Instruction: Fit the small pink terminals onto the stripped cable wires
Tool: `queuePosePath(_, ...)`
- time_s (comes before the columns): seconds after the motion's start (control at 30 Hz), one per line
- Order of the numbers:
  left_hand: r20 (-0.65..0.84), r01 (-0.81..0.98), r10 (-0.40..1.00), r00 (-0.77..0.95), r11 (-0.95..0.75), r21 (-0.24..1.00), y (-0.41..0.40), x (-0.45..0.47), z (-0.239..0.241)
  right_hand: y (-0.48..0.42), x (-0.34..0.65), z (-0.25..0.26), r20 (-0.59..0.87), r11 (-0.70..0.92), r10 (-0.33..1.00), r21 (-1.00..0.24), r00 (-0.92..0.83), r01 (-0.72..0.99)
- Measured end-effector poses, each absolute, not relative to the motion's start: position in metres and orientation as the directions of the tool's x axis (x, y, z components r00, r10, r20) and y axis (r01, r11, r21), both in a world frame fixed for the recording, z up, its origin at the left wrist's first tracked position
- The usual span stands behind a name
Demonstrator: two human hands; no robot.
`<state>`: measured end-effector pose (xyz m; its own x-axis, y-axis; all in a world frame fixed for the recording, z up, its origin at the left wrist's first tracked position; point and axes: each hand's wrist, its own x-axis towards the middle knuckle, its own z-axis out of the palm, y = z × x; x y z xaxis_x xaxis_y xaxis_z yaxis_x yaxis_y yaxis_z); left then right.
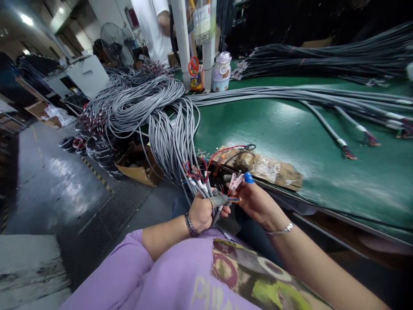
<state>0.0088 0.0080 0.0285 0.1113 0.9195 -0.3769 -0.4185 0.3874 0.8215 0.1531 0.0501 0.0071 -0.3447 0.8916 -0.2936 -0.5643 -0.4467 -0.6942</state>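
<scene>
- Left hand (200, 213) clamped round grey cables (216, 217).
- Right hand (253, 199) beside it, at the pink clip (236, 181); whether pinching, I can't tell.
- Slack left grip could let cables slide.

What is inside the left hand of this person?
The left hand holds grey cables; coloured wires show beyond its thumb. The parts that this hand covers cannot be seen.
</scene>
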Motion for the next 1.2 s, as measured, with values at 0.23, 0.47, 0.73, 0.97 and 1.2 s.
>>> queuePosePath(0.23,-0.391,-0.423,0.916,0.085,0.389,0.818,0.014,0.014,0.023,0.052,0.146,0.007,-0.268,-0.411,0.911,-0.652,-0.313,-0.637)
queuePosePath(0.47,-0.400,-0.370,0.913,0.082,0.400,0.838,0.015,0.015,0.021,0.053,0.145,0.000,-0.308,-0.415,0.909,-0.629,-0.280,-0.657)
queuePosePath(0.73,-0.386,-0.360,0.915,0.116,0.401,0.842,0.007,0.010,0.027,0.049,0.148,0.010,-0.296,-0.462,0.886,-0.624,-0.356,-0.631)
queuePosePath(0.97,-0.424,-0.303,0.878,0.223,0.476,0.826,0.013,0.003,0.028,0.049,0.146,0.007,-0.282,-0.387,0.922,-0.691,-0.265,-0.611)
queuePosePath(1.2,-0.445,-0.301,0.849,0.285,0.520,0.800,0.023,0.002,0.024,0.051,0.147,0.010,-0.297,-0.386,0.922,-0.703,-0.247,-0.597)
